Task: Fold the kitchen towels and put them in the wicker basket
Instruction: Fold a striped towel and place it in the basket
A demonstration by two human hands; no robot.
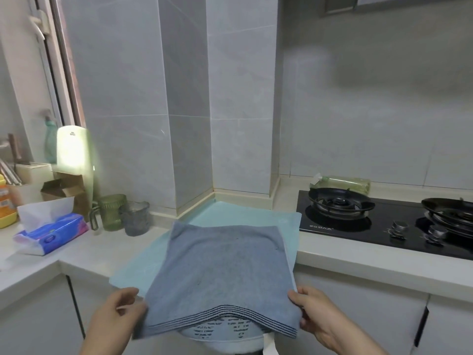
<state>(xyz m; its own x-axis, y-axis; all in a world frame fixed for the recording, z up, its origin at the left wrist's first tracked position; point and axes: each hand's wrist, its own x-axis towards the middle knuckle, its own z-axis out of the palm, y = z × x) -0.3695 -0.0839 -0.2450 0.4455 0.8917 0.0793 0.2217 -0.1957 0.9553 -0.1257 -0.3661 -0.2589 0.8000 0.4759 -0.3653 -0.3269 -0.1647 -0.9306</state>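
While your left hand (118, 315) and right hand (316, 319) pinched near corners of the grey-blue towel (222, 265), you seemed mid-fold; next, they needed matching to the far edge.

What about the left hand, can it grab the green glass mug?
Probably not yet: the left hand grips the blue-grey terry towel, though nothing blocks the green ribbed glass mug.

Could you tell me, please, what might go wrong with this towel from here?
The grey-blue terry towel with dark stripes overhangs the white counter, gripped at its near corners by the left hand and the right hand; if released, it could slide off. It lies on a pale teal towel, which might get dragged along during folding.
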